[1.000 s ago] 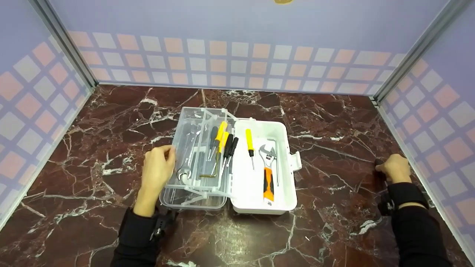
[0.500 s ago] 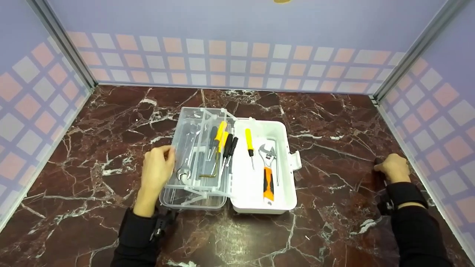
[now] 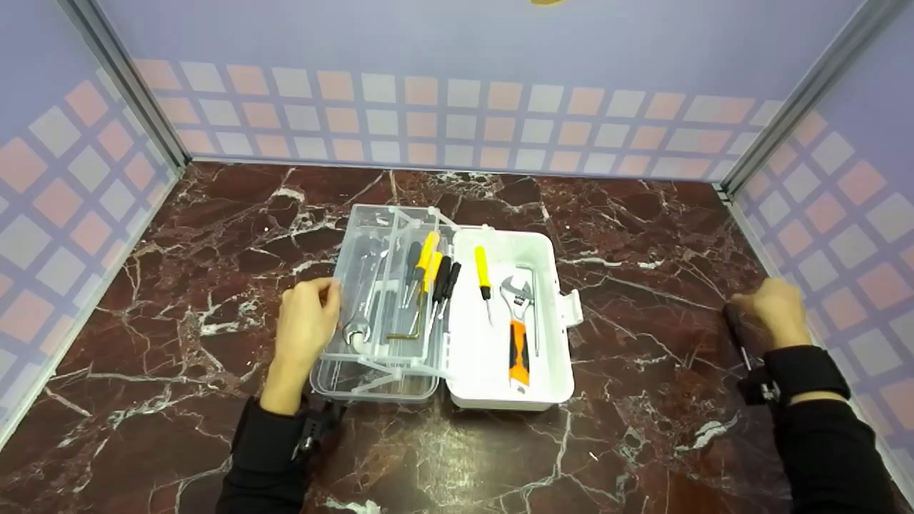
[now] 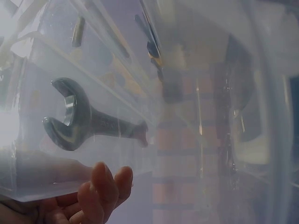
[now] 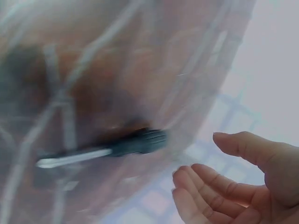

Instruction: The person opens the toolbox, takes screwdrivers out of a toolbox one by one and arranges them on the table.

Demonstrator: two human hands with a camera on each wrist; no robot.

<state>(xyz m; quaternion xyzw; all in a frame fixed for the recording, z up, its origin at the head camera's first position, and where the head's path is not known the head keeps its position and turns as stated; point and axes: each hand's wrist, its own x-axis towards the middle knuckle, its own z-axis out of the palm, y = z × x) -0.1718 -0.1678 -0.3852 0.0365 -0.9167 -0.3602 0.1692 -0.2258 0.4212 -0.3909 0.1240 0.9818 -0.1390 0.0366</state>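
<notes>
My left hand [image 3: 303, 318] is at the left edge of a clear tray [image 3: 343, 293], its fingertips right at the plastic. In the left wrist view its fingers [image 4: 105, 191] are bent below the tray wall, and an open-end wrench [image 4: 79, 119] shows through the plastic. On the far right, my right hand [image 3: 778, 310] is beside a dark-handled screwdriver [image 3: 734, 325] on the marble tabletop. The right wrist view has this screwdriver [image 5: 140, 141] lying apart from the hand [image 5: 233, 186], with a gap between thumb and fingers.
The white toolbox [image 3: 475, 378] stands open mid-table, holding a yellow screwdriver [image 3: 482, 268], an orange-handled adjustable wrench [image 3: 519, 343] and a hex key [image 3: 537, 314]. Several screwdrivers and a brass hex key [image 3: 407, 335] lie in the clear trays. Patterned panels [image 3: 850, 185] enclose three sides.
My right hand has let go of the screwdriver and shifted right, so more of the tool shows. The left hand stays at the tray; the toolbox has not moved.
</notes>
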